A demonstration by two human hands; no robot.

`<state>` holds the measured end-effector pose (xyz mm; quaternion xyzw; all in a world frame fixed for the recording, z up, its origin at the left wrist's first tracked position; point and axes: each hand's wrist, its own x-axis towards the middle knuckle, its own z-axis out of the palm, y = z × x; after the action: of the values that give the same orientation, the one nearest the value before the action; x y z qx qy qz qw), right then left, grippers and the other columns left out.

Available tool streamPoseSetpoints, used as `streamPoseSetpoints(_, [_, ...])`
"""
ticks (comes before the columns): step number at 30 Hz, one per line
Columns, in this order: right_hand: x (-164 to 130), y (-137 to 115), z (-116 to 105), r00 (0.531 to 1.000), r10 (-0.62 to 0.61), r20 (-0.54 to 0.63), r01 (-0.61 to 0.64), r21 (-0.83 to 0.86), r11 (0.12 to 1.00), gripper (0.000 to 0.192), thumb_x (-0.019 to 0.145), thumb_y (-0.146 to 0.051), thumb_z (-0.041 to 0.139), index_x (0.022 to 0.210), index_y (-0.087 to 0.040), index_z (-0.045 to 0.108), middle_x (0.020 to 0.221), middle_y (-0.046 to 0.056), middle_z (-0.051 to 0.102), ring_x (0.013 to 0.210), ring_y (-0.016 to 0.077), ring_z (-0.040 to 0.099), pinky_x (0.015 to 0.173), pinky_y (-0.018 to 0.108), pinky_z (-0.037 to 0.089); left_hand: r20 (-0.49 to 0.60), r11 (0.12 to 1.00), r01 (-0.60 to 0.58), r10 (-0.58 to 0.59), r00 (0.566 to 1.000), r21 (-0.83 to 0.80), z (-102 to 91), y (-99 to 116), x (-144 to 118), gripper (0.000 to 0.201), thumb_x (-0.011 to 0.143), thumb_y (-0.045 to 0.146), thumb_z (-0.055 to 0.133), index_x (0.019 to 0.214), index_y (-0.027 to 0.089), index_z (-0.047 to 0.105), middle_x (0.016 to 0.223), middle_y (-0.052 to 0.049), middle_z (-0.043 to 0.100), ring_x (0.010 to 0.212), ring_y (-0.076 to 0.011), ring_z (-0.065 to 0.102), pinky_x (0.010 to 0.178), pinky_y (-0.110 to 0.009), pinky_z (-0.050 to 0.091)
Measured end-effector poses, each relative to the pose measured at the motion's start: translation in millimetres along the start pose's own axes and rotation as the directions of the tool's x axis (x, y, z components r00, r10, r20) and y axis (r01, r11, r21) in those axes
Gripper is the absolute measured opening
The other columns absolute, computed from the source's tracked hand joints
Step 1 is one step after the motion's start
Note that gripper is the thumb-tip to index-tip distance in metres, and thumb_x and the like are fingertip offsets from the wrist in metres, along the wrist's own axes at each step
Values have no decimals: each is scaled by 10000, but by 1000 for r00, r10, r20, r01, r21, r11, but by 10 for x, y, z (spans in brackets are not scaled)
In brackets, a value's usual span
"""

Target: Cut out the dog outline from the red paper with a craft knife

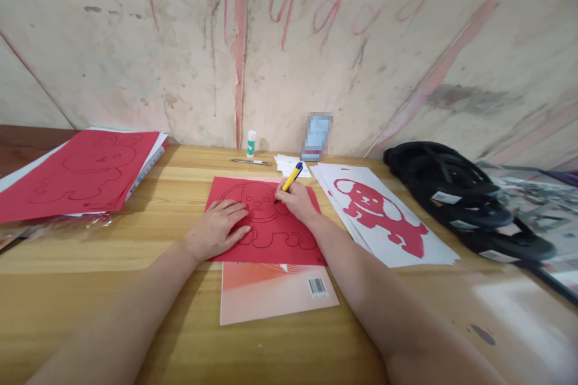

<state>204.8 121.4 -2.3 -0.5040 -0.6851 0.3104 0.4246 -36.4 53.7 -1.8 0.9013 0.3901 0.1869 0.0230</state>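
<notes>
Bare desk [178,189] leaves a lane from the red sheet [277,243] toward 10 o'clock, ending at the paper stack [88,171]. An upright glue stick [251,144] at 12 and phone [316,137] at 1 obstruct the way wallward; black visors [445,192] rise toward 3. Between the forearms [149,301], 6 o'clock lies open.

I log on my feed: even, moderate light, soft shadow on the surface [189,298] beside the left forearm [135,307], whitish glare at lower right, wide-angle stretch and blur toward the edges, one pixelated phone [316,137].
</notes>
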Motion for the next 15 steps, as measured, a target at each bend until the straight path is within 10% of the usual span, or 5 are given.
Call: streamPoseSetpoints(15, [-4,-8,4,1000,-5,-14,5,4,1000,82,613,-266,495,567,-199,497,538,-20,493,577,140,458,578,258,359,-13,1000,5,-5,1000,-28,-12,11,7,385,943,430,451,1227,217,601,1258,-75,621,1175,-271,514,1004,-465,419])
